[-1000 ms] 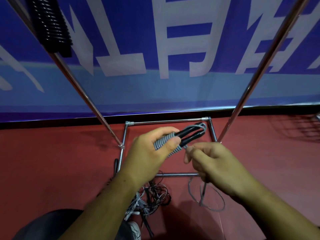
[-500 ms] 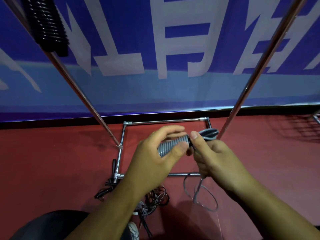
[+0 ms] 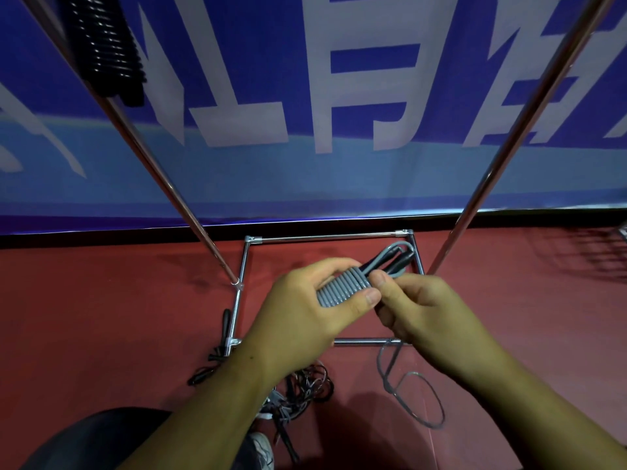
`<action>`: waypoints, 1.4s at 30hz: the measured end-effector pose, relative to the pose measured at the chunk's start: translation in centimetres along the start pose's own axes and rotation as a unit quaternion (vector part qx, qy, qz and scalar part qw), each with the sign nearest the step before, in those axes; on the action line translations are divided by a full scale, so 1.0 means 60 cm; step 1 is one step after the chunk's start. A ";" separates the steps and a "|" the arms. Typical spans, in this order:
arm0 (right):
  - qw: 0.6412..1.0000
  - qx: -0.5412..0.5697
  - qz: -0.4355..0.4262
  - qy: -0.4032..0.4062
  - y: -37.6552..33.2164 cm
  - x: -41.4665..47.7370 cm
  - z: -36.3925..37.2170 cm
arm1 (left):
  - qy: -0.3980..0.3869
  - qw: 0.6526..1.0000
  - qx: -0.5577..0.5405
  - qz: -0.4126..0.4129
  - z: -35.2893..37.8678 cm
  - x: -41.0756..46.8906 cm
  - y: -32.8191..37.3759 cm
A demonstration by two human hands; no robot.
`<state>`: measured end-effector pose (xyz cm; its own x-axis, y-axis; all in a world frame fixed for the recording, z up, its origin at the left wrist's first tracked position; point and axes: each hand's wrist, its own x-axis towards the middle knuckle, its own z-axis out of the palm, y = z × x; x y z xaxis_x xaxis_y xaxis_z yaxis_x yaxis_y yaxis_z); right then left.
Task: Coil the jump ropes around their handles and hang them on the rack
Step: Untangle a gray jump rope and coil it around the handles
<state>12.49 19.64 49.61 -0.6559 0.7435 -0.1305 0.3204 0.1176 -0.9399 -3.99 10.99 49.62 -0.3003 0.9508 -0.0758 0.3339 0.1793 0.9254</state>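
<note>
Down on the floor, a rope tangle is partly hidden by the left forearm. Over the rack base, the grey-wound handles are gripped by the left hand and the grey rope is pinched by the right hand; beyond, a coiled black rope is hung.

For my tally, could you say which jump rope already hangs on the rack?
The black coiled rope, upper left; the grey rope is held, the tangled ropes lie below.
</note>
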 end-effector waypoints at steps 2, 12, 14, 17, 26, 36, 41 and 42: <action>1.000 -0.010 0.021 -0.012 -0.003 -0.001 -0.003 | 0.011 0.999 0.028 0.009 -0.001 -0.001 -0.001; 0.992 0.047 0.092 -0.070 -0.011 -0.002 0.000 | 0.028 1.000 0.005 0.011 0.001 0.005 0.004; 0.990 0.061 0.114 -0.065 -0.010 -0.004 0.000 | 0.026 0.999 0.026 0.031 0.002 0.006 -0.003; 0.989 0.065 0.131 -0.034 -0.016 -0.007 -0.003 | 0.009 0.992 0.100 0.079 0.007 0.004 -0.008; 0.972 0.143 0.189 0.002 -0.006 -0.001 -0.001 | 0.055 0.926 0.319 0.197 0.020 -0.004 -0.012; 0.976 0.174 0.095 -0.088 -0.014 -0.005 -0.006 | -0.162 0.985 -0.055 -0.034 -0.024 0.005 0.008; 0.988 0.101 0.043 -0.106 -0.022 -0.010 -0.012 | -0.158 0.984 -0.069 -0.034 -0.027 0.002 0.008; 0.989 0.088 0.034 -0.110 -0.021 -0.010 -0.013 | -0.136 0.988 -0.068 -0.035 -0.024 0.003 0.007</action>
<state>12.99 19.56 51.08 -0.7762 0.5818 -0.2428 0.2579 -0.0584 -0.9644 -5.18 10.87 50.52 -0.0619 0.9733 -0.2212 0.1921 0.2291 0.9543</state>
